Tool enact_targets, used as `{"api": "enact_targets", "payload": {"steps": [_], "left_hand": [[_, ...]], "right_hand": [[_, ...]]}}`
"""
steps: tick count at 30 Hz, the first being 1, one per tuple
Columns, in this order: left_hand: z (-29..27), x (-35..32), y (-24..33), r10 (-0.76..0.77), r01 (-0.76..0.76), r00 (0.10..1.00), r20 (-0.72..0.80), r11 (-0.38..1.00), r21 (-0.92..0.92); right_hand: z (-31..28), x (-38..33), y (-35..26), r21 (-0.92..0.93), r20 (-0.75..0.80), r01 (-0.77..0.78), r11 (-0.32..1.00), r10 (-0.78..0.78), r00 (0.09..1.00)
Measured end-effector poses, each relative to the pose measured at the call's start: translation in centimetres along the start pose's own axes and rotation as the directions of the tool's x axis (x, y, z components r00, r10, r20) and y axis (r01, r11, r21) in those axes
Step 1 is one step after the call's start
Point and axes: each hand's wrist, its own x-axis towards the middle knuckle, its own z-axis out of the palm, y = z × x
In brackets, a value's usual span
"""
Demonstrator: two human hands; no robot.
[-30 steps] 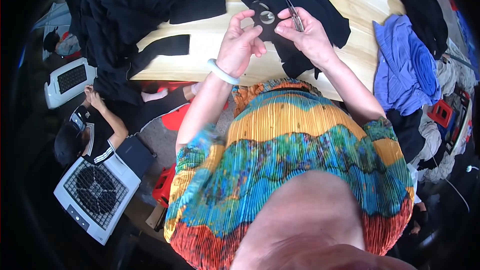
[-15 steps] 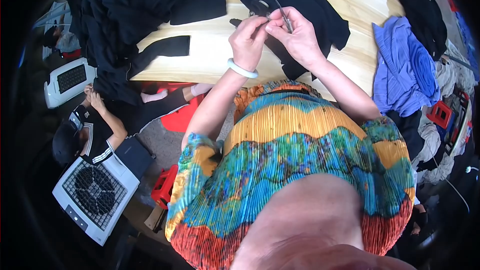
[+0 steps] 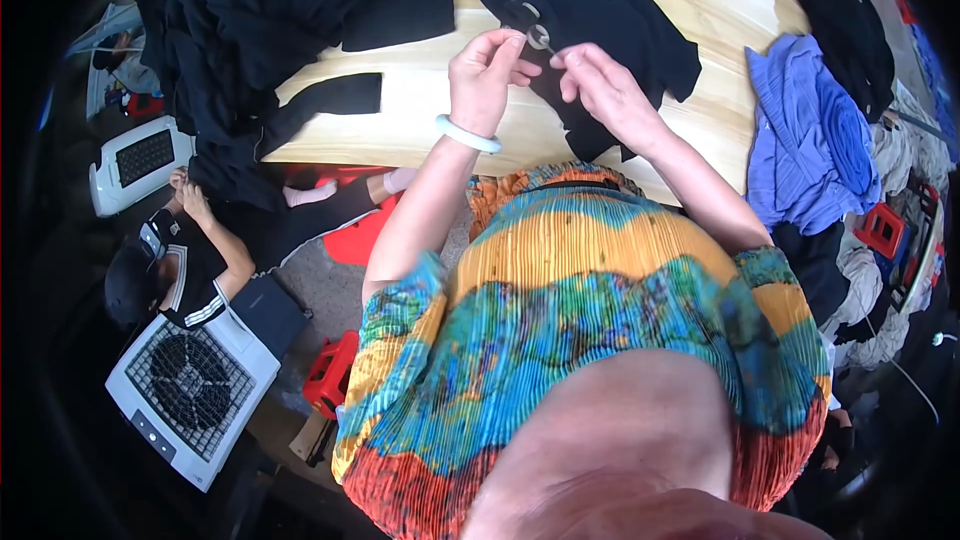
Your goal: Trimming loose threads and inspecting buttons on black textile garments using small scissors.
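Note:
My left hand (image 3: 484, 78) is raised over the near side of the wooden table (image 3: 420, 125), thumb and forefinger pinched together. Whatever sits in that pinch is too small to make out. My right hand (image 3: 608, 90), a little blurred, has its fingertips closed on the thin metal end of what looks like small scissors (image 3: 538, 37). Their round handle loops point toward my left fingertips, close beside them. Beneath both hands a black garment (image 3: 630, 30) lies spread on the table.
A heap of black cloth (image 3: 290, 0) covers the table's left side. Folded purple-blue garments (image 3: 810, 135) lie at the right edge, more black cloth (image 3: 840, 20) beyond. At the left, a seated person (image 3: 190, 250) works near a white fan unit (image 3: 195, 390). Red stools (image 3: 330, 370) stand below.
My hands have moved apart, the left slightly left, the right down and to the right. The dark blade that pointed up from my right hand no longer shows; handle loops now show between the hands.

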Motion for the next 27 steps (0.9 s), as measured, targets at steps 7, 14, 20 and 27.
{"api": "enact_targets", "payload": {"steps": [7,14,20,27], "left_hand": [[0.1,-0.1,0.9,-0.062,0.068,0.996,0.063,0.992,-0.102],[0.2,-0.3,1.1,-0.045,0.06,0.989,0.139,0.993,-0.101],[-0.2,0.0,1.0,-0.041,0.071,0.978,0.203,0.988,-0.14],[-1.2,0.3,0.8,-0.096,0.197,0.949,0.302,0.926,-0.323]], "right_hand": [[-0.3,0.1,0.3,0.234,0.137,-0.166,0.958,0.137,0.981],[-0.1,0.6,0.6,0.281,0.121,-0.172,0.944,0.143,0.982],[0.2,1.0,0.8,0.217,0.056,-0.106,0.97,0.096,0.994],[0.4,1.2,0.8,0.043,0.029,-0.004,0.999,0.003,1.0]]}}
